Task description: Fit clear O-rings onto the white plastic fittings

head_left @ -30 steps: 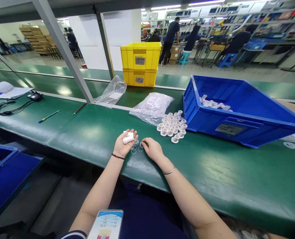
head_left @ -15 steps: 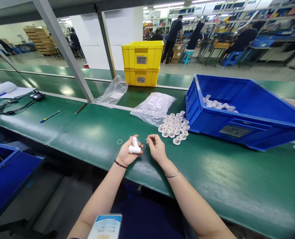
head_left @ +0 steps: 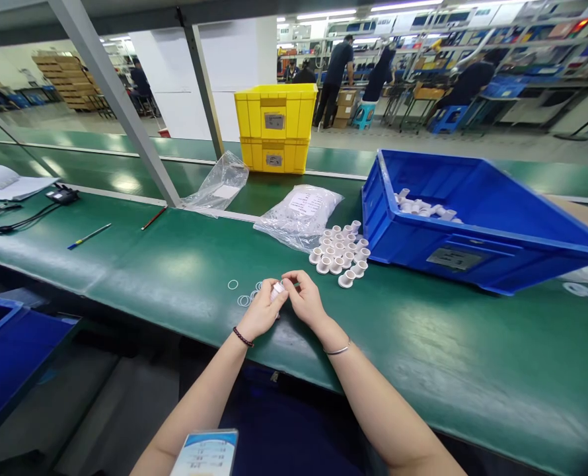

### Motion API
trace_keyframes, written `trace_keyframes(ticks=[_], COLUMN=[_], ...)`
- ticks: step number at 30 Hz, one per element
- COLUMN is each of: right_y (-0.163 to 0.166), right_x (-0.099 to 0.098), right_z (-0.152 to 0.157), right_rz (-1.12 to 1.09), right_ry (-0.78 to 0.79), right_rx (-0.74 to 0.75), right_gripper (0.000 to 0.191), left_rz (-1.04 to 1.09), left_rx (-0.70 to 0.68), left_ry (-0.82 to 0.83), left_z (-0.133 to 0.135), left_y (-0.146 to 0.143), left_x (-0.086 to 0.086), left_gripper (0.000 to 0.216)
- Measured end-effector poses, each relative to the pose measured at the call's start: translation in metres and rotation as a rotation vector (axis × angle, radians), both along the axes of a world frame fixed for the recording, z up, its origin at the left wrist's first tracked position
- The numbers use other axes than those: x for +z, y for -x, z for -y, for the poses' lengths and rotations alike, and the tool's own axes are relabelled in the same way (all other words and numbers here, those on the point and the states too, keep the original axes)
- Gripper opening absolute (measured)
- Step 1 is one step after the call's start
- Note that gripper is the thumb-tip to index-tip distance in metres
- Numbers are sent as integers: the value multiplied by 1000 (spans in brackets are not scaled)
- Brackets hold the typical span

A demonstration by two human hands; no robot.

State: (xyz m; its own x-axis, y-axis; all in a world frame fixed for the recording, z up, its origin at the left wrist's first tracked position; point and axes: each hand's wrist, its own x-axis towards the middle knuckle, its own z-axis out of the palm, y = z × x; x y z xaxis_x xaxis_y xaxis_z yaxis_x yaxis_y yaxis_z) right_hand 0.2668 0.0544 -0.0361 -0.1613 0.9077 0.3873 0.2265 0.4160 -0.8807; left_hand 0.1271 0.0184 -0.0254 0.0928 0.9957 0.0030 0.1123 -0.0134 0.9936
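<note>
- Your left hand (head_left: 261, 312) holds a small white plastic tube fitting (head_left: 277, 289) just above the green counter (head_left: 185, 264), with the fingers closed around its body. Only the fitting's upper end shows past them.
- Your right hand (head_left: 304, 299) meets it from the right. Its thumb and forefinger are pinched together at the exposed end of the fitting. I can't tell whether a ring sits between them; the tips cover the spot.
- The fitting's long axis seems to run from your left palm up and to the right, toward the right fingertips. The open end therefore faces your right hand, which is the nearer one to that end.
- Thin clear rubber rings (head_left: 244, 299) lie loose on the counter just left of your left hand, one of them a little apart.
- A cluster of upright white flanged fittings (head_left: 338, 251) stands beyond your right hand, near a clear plastic bag of parts (head_left: 298, 211).
- A tilted blue plastic bin (head_left: 472, 218) with more white pieces sits just beside that cluster, on the right.
</note>
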Motion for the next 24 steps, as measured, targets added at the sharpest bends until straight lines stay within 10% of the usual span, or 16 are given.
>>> trace_keyframes(ticks=[16, 24], right_y=[0, 6], right_x=[1, 8], right_z=[-1, 1], right_rz=[-120, -581], right_ry=[112, 584], right_rx=[71, 213], right_gripper=[23, 39], left_rz=[-170, 74], left_rx=[-34, 46], left_ry=[-271, -258], left_z=[8, 10], left_y=[0, -1], left_x=[15, 9], left_gripper=[12, 29])
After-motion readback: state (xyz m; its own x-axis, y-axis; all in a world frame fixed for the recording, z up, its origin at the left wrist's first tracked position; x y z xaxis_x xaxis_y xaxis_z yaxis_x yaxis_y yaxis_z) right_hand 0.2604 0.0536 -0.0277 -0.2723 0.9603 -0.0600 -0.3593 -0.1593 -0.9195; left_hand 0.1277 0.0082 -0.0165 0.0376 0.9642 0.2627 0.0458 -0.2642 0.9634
